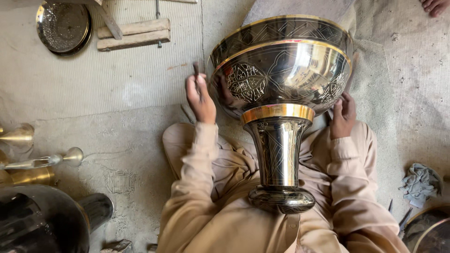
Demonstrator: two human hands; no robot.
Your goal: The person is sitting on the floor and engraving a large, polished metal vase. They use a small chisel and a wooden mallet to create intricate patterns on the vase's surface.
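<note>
A large engraved metal goblet-shaped vessel [281,70], dark with gold bands, lies across my lap with its bowl pointing away and its round foot [281,199] near my belly. My left hand [200,96] grips a small dark engraving tool [196,69] upright beside the bowl's left side. My right hand [343,115] presses against the bowl's lower right side, fingers curled on the metal. I wear tan sleeves and sit on the floor.
A round metal plate [63,27] and wooden blocks [133,33] lie at the top left. Brass stems and cups [28,159] and a dark vessel [42,220] sit at the left. A grey rag [420,183] and small tools [398,213] lie at the right. Someone's foot [435,6] shows top right.
</note>
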